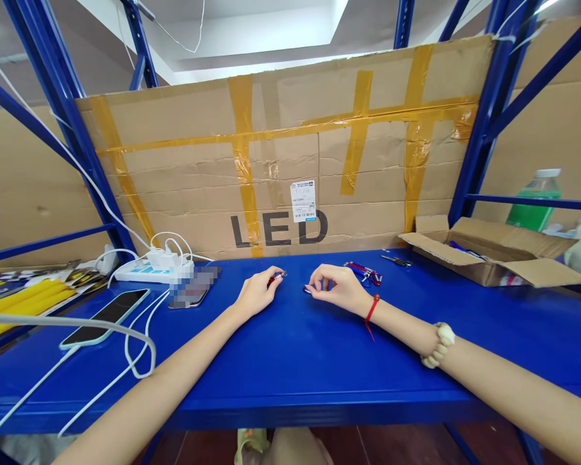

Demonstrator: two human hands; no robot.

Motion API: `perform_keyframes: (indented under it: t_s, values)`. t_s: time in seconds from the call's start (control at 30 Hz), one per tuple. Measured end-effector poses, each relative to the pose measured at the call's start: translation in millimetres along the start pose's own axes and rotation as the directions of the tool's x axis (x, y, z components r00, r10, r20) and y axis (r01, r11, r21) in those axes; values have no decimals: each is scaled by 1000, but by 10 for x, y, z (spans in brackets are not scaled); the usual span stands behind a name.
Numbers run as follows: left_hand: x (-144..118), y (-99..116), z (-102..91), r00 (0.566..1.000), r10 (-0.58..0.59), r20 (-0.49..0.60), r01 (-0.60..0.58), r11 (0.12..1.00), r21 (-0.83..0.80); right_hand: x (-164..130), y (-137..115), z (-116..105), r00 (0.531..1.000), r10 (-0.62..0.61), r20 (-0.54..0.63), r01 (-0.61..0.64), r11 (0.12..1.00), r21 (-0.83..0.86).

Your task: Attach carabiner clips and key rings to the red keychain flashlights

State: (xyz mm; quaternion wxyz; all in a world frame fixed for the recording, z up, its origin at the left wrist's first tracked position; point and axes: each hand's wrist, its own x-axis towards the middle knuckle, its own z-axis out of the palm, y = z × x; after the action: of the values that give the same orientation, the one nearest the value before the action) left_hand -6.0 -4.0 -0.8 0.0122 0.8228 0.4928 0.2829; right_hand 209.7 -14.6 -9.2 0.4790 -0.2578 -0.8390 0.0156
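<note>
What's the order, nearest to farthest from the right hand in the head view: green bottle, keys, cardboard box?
1. Keys: right of the right hand, farther back.
2. Cardboard box: farther right, flaps open.
3. Green bottle: far right, behind the box.

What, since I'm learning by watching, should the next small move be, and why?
Probably ease the right hand toward the left hand: the left pinches a small reddish piece with a shiny end, the right seems to pinch a small dark piece, and a gap separates the two.
</note>
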Motion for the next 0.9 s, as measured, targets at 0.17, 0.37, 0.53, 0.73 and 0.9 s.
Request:
perform_keyframes:
  t_s: [0.17, 0.37, 0.53, 0.73, 0.9]
  values:
    - [-4, -10, 8, 1000, -1, -2, 1, 1000, 3, 1, -16, -18, 997, -64, 40, 65, 997, -42]
    - [1, -18, 18, 1000, -3, -9, 3, 1000, 6, -8, -27, -38, 991, -101, 86, 110, 988, -109]
    - [1, -17, 17, 1000, -3, -9, 3, 1000, 8, -7, -28, -43, 987, -118, 108, 130, 985, -116]
    - [-7, -7, 8, 1000, 2, -5, -2, 1000, 9, 5, -40, -57, 984, -136, 116, 148, 984, -100]
    - [-7, 0, 2, 1000, 5, -5, -5, 1000, 3, 6, -48, -60, 982, -142, 121, 155, 982, -106]
